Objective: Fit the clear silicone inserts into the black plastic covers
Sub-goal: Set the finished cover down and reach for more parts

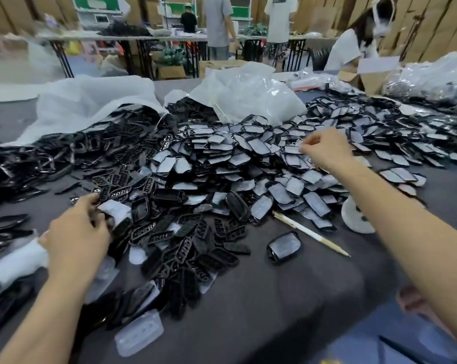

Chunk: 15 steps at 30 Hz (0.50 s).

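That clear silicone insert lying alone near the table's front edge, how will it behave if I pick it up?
The clear silicone insert looks thin and translucent, so probably light and floppy, sagging when pinched. It lies flat on the table, so rolling seems unlikely. Being silicone, it may drag rather than slide.

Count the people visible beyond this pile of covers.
4: a person in black at the back, a person in grey right of them, a person in a white T-shirt further right, and a person in white bent over at the far right. Others may be hidden.
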### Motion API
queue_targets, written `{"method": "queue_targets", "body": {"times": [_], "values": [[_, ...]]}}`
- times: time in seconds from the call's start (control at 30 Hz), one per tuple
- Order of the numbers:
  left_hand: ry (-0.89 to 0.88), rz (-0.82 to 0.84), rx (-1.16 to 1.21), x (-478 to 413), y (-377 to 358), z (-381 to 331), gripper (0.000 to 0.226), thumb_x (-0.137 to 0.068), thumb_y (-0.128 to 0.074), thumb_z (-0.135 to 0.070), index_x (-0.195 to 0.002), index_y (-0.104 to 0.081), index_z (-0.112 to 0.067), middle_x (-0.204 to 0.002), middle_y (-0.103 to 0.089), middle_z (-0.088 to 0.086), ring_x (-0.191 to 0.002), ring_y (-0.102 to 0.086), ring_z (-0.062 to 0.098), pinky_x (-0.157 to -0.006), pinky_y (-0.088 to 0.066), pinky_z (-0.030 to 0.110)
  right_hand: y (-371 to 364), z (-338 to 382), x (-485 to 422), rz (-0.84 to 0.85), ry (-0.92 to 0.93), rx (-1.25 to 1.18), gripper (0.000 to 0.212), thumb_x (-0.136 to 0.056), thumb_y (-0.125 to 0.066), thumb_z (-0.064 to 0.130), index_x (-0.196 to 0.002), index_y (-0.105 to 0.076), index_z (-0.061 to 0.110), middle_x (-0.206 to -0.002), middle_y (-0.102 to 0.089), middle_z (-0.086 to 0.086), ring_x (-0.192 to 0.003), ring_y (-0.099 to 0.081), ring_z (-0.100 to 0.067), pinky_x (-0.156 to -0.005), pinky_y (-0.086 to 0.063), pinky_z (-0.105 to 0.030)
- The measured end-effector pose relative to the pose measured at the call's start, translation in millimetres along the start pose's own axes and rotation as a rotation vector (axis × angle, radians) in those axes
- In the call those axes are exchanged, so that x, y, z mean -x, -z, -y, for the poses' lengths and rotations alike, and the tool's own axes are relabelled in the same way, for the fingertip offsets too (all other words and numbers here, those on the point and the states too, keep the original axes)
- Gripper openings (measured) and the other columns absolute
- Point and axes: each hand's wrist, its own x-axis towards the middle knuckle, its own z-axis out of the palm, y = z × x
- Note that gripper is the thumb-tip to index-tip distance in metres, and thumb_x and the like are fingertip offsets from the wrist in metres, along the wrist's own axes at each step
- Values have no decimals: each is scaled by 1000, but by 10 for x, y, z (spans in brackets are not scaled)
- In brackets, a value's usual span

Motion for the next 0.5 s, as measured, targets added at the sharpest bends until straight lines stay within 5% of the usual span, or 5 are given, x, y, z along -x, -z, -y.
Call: {"method": "queue_targets", "body": {"times": [0.1, 0.2, 0.3, 0.4, 0.5], "values": [[3, -37, 48, 11, 23, -29, 48, -88, -58, -2, -132, -54, -20, -107, -71, 14, -105, -61, 38, -93, -45, 53, -238, 840, 428, 72, 380, -218, 6, -85, -68, 26, -83, -70, 21, -73, -65, 13, -64, -55, 6, -62, -39, -5], [14, -81, 163, 20, 49, -49, 51, -88, -59, 2, -134, -53, -21, -106, -71, 11, -96, -64, 31, -96, -45, 42, -735, 1485, 948, 339, 571, -386, 8, -86, -68, 25, -82, -70, 18, -66, -61, 10, -50, -52, 8, -55, -40, -8], [-50, -156, 301, 15, 114, -99, 51, -86, -68, -3, -132, -55, -21, -97, -69, -1, -78, -60, 11, -74, -40, 4, -1212, 1717, 1327, 440, 495, -610, 13, -88, -66, 21, -97, -69, 11, -80, -66, 0, -62, -58, -8, -67, -47, -22], [-69, -98, 624, 28, 130, -186, 46, -86, -69, -9, -121, -58, -36, -87, -64, -14, -75, -61, 0, -81, -48, 12, -1421, 1682, 1473, 398, 388, -869, 20, -88, -68, 24, -107, -65, 20, -94, -66, 0, -74, -64, -20, -67, -54, -32], [-83, 0, 749, 74, 61, -256, 44, -89, -64, -6, -112, -60, -43, -88, -66, -15, -71, -58, -3, -69, -47, 11, -1503, 1599, 1438, 348, 391, -943, 18, -86, -69, 15, -94, -64, 31, -80, -66, 9, -64, -63, -15, -60, -53, -30]]}}
